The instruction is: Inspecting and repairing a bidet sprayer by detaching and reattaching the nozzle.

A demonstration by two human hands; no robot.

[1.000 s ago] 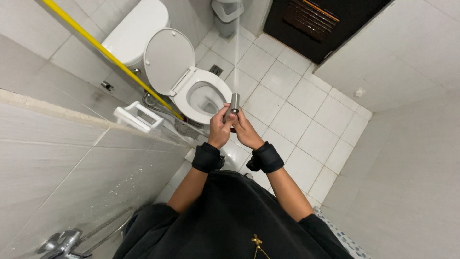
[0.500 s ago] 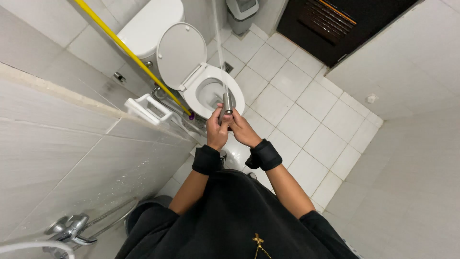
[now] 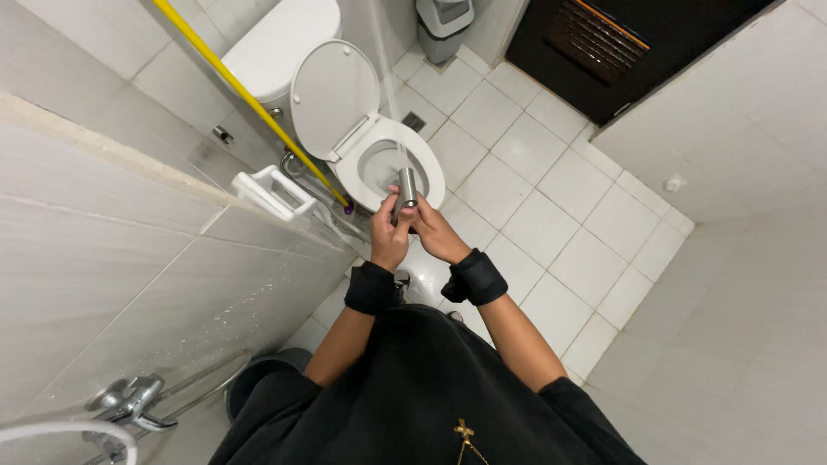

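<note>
One metal sprayer (image 3: 407,188) in two hands (image 3: 413,231)

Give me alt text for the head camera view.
Both hands, left hand and right hand, grip a metal spray nozzle aimed at an open white toilet on a white tiled floor.
</note>
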